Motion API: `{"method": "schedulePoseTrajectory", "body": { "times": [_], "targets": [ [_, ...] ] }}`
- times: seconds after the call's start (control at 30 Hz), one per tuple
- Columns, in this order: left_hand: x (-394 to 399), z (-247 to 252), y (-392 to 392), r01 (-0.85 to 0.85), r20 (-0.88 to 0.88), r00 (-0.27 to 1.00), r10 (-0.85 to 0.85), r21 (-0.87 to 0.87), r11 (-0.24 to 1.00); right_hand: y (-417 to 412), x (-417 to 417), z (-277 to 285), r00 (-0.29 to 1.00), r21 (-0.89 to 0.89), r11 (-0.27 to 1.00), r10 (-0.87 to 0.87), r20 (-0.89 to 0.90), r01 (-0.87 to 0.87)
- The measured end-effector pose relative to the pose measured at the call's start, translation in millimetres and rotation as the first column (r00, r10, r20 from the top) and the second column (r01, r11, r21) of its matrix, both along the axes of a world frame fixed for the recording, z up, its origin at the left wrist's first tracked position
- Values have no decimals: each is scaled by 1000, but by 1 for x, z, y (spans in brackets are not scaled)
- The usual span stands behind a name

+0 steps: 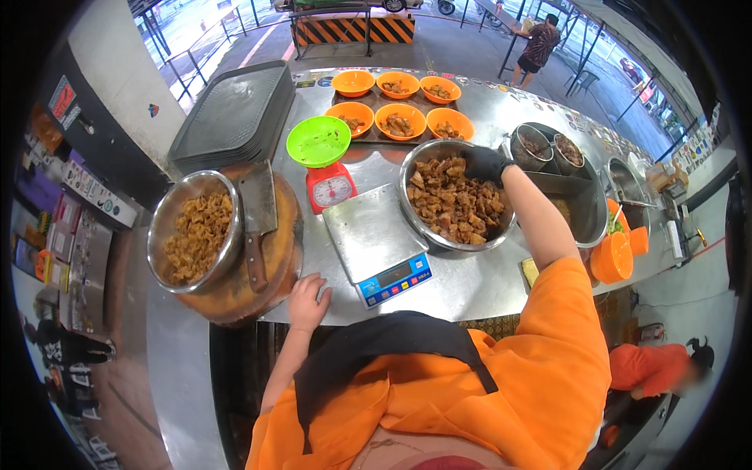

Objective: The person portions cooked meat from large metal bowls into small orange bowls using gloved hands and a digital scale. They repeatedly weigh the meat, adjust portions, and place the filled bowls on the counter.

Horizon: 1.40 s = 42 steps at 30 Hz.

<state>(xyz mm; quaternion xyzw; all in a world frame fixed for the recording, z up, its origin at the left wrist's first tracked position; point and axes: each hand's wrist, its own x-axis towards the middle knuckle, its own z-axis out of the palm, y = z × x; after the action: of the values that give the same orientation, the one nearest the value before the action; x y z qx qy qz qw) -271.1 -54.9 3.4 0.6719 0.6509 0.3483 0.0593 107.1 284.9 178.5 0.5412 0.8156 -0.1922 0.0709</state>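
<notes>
My right hand (486,164), in a black glove, reaches into the upper right of a steel bowl (457,242) of browned meat chunks (458,202); its fingers are hidden, so any hold on the meat does not show. My bare left hand (309,301) rests on the steel counter's front edge, holding nothing. Between them lies a flat digital scale (376,235). Behind it stands a red dial scale (331,187) with a green bowl (319,141) on top. Orange bowls (400,121), most with meat portions, stand on a brown tray (382,137) at the back.
At left, a cleaver (258,205) and another steel bowl (157,252) of fried pieces sit on a round chopping block (285,247). Stacked dark trays (229,111) stand behind. Metal containers (590,202) and stacked orange bowls (612,258) are at right. A person in red (649,367) is at lower right.
</notes>
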Motion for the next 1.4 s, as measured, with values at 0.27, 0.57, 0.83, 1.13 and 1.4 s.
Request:
{"method": "schedulePoseTrajectory", "body": {
  "times": [0.27,0.57,0.83,1.13,1.4],
  "targets": [
    [-1,6,0,4,-1,1000,-4,8,1000,-13,-83,107,827,-139,990,-69,-557,-10],
    [-2,3,-2,-11,17,1000,12,-29,1000,11,-266,87,832,265,844,520,-194,-466],
    [-2,5,-2,-6,32,999,6,-3,1000,-6,-312,24,831,426,740,554,53,-521],
    [-3,7,-2,5,14,1000,-5,8,1000,-3,-315,35,770,272,730,634,72,-627],
    [-2,6,-1,0,15,1000,0,6,1000,1,-310,58,794,233,776,607,-23,-586]
  ]
}}
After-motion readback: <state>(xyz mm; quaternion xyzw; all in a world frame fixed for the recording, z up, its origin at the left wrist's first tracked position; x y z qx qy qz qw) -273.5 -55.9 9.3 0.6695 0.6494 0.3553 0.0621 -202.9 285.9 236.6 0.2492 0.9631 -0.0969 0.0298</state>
